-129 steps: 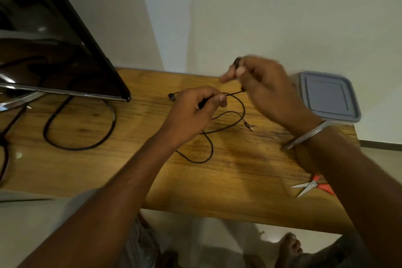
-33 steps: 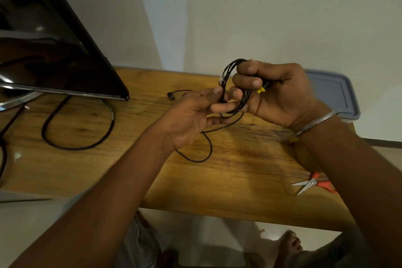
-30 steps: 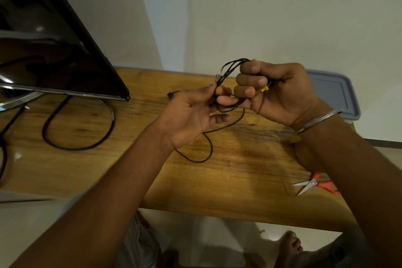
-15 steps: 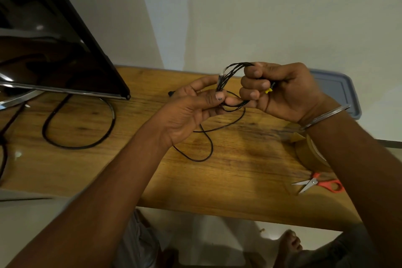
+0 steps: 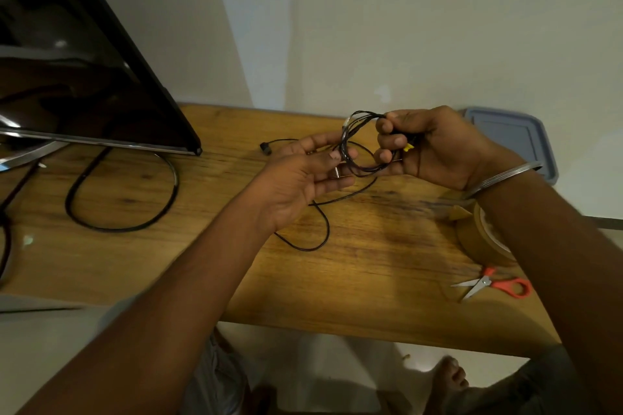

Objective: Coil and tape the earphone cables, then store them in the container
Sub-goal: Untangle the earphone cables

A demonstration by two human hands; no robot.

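Now shifted right, uncovering tape [image 5: 485,239] on bench [image 5: 354,263]. Right hand [image 5: 435,148] clenched on coil [image 5: 364,145]; left hand [image 5: 303,178] loosely open, steadying loop. Still coiling; taping next, probably.

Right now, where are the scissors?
In the head view, the scissors lie on the wooden table near its front right corner, just in front of the brown tape roll and below the right forearm.

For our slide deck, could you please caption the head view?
Right hand holds coiled black earphone cable; left hand steadies it above wooden table.
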